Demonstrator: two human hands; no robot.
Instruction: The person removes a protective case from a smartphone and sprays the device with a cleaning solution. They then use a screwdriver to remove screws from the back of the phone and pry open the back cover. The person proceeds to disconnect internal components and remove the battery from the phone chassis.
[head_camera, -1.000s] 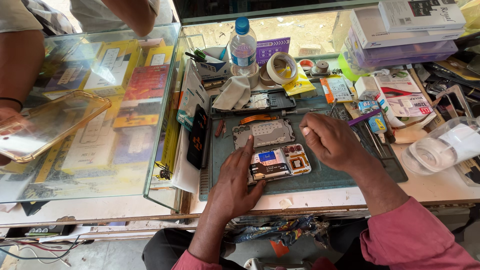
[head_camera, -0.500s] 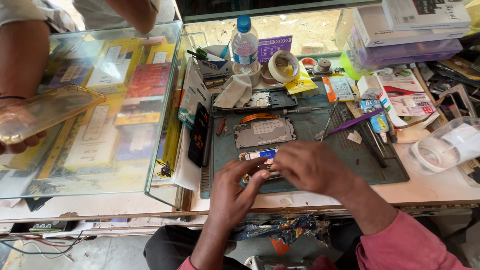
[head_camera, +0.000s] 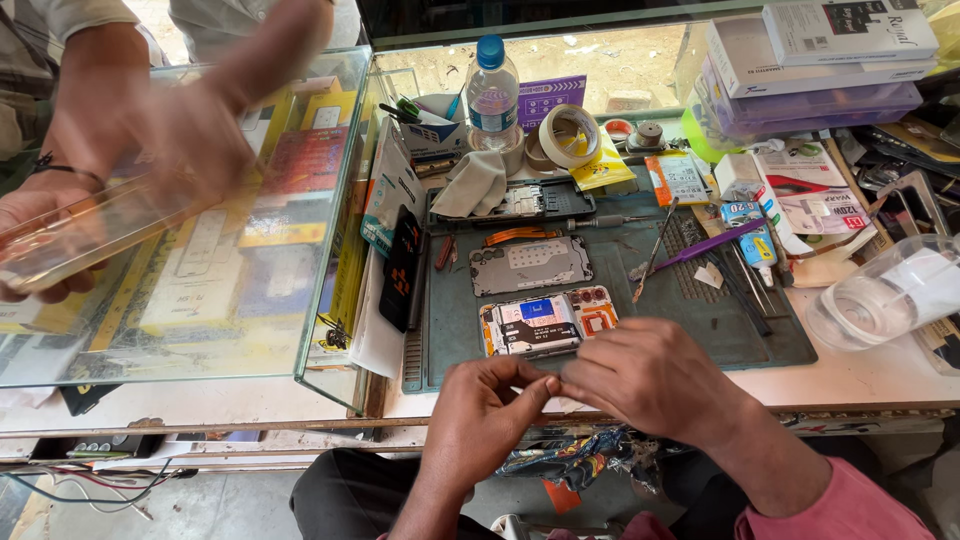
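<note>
Head view shows my two hands meeting at the near edge of the green mat. My left hand and right hand touch fingertip to fingertip, both pinched narrow around something too small for me to make out; I cannot tell whether either really grips it. Just beyond the fingertips lies the opened phone, back off, its board and blue part showing, flat on the mat. Farther on rests the grey back cover, with an orange flex strip beyond it and a second opened phone frame at the mat's far edge, partly under a grey cloth. To the right on the mat lie tweezers and a purple tool. A water bottle and a tape roll stand at the far side, a clear plastic cup lies tipped at the right, and boxes are stacked far right. A dark phone leans at the mat's left edge against the glass case. Over that case, far left, another person's hands hold a clear phone cover, blurred.
</note>
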